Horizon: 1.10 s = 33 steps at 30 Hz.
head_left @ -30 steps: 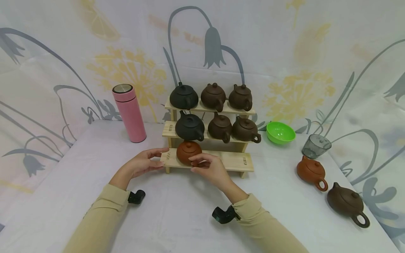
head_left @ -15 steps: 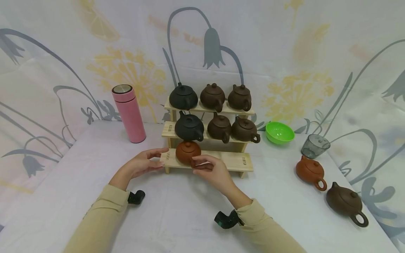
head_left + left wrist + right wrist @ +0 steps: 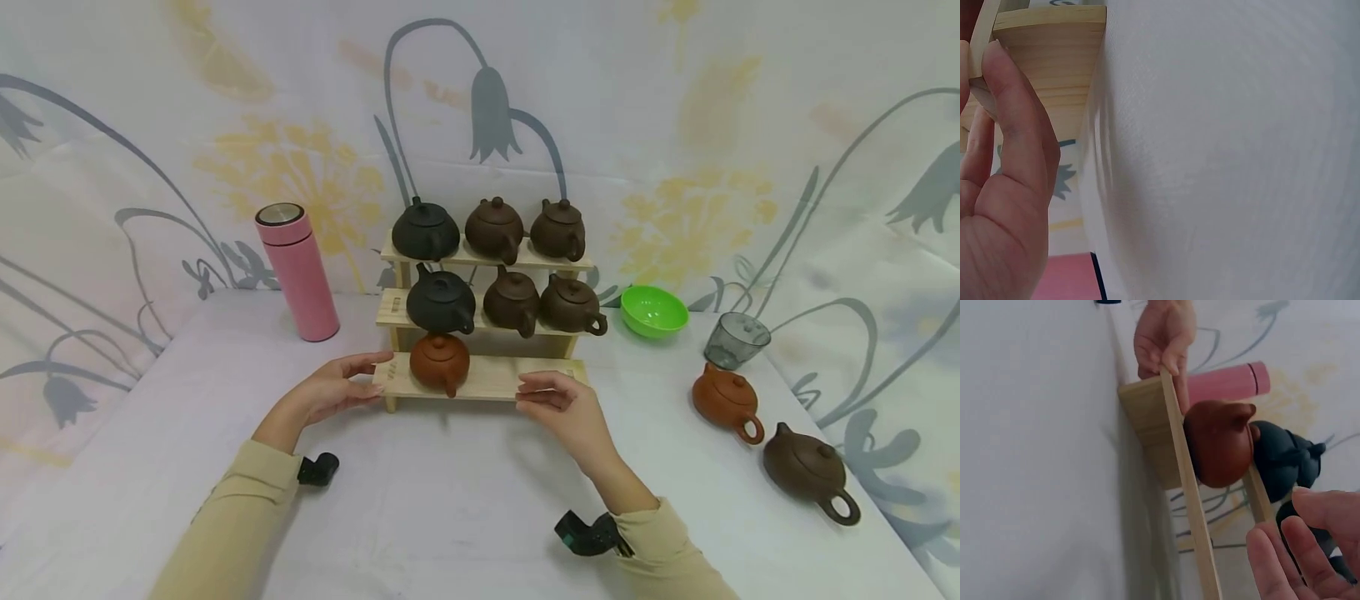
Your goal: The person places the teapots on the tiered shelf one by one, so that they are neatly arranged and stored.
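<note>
A small reddish-brown teapot point(image 3: 438, 360) sits at the left part of the lowest step of a three-step wooden stand point(image 3: 495, 380), its handle toward the front. My left hand point(image 3: 328, 393) grips the left end of that step between thumb and fingers; in the left wrist view the thumb point(image 3: 1017, 119) presses at the board's corner. My right hand point(image 3: 566, 415) hovers in front of the step's right end, fingers loosely bent, holding nothing. The right wrist view shows the teapot point(image 3: 1219, 447) standing apart from the right fingers point(image 3: 1266, 559).
Black teapots point(image 3: 440, 302) and dark brown teapots point(image 3: 493, 229) fill the two upper steps. A pink flask point(image 3: 300, 275) stands left. To the right are a green bowl point(image 3: 654, 312), a tilted grey glass point(image 3: 737, 340), another reddish teapot point(image 3: 724, 400) and a dark brown teapot point(image 3: 806, 467).
My right hand has let go of the reddish teapot's handle and moved right, away from it. The left hand stays on the stand, and the teapot remains on the step.
</note>
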{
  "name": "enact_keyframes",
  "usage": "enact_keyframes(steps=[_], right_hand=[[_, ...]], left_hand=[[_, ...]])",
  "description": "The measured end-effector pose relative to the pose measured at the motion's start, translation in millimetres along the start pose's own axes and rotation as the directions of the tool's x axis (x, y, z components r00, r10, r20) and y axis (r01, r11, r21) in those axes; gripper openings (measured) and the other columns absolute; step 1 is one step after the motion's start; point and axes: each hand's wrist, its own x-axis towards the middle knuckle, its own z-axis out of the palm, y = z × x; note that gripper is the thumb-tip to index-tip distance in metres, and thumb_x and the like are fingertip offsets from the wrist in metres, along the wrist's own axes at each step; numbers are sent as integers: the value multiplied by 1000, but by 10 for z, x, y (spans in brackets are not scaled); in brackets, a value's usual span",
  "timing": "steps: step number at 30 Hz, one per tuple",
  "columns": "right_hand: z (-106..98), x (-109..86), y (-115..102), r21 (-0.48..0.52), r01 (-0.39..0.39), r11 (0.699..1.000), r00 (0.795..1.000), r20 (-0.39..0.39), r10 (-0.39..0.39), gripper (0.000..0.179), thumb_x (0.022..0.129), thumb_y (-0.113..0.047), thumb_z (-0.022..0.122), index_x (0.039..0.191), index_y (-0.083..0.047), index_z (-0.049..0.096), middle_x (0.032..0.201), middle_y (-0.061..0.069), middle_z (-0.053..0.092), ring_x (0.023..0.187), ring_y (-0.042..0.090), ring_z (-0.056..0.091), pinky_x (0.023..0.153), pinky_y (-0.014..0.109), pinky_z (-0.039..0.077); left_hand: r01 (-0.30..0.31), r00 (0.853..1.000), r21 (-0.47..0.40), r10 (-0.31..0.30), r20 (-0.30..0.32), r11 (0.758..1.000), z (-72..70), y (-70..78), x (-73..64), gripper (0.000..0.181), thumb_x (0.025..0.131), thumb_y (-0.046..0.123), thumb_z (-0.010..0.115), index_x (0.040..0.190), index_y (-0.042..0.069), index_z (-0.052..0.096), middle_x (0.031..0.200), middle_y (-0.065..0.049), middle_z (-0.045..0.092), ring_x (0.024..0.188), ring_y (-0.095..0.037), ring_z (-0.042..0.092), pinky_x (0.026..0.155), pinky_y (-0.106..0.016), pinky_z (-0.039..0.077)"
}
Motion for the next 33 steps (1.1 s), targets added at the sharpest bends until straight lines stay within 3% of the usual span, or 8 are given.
enact_keyframes(steps=[7, 16, 23, 28, 33], right_hand=[[-319, -108, -3, -58, -63, 996, 994, -98, 57, 33, 79, 7, 69, 110, 11, 59, 106, 23, 60, 89, 13, 63, 77, 24, 52], [-693, -239, 2, -137, -150, 979, 969, -215, 119, 36, 82, 1, 68, 116, 7, 57, 110, 19, 61, 90, 7, 62, 79, 20, 51], [-998, -348, 30, -149, -171, 974, 946, -302, 120, 33, 82, -6, 71, 114, -2, 62, 100, -1, 66, 87, 3, 62, 76, 15, 49], [-1364, -398, 343, -110, -175, 978, 923, -365, 124, 41, 80, -17, 75, 117, -6, 62, 104, 0, 66, 90, 6, 63, 75, 14, 49], [-1786, -450, 750, 16, -131, 991, 897, -424, 126, 54, 74, -18, 80, 121, 0, 58, 113, 6, 62, 93, 9, 63, 77, 16, 50]], left_hand=[[-4, 1000, -30, 4, 9, 1000, 2, 8, -10, 61, 87, -5, 59, 142, -2, 32, 130, -21, 28, 89, -13, 53, 84, -27, 50], [0, 1000, -20, 1, 7, 1000, -14, -15, 8, 61, 88, -3, 59, 143, -1, 32, 131, -21, 28, 91, -14, 53, 85, -27, 50], [0, 1000, -17, 0, 7, 1000, -20, -22, 18, 62, 88, -4, 59, 143, -1, 32, 130, -21, 29, 90, -14, 54, 84, -27, 50], [-1, 1000, -21, 1, 8, 1000, -22, -22, 20, 62, 88, -3, 60, 143, -1, 32, 130, -21, 29, 90, -14, 54, 84, -27, 50], [-4, 1000, -23, 5, 13, 1000, -18, -15, 17, 62, 87, -4, 60, 142, -2, 32, 130, -21, 29, 90, -14, 54, 85, -27, 50]])
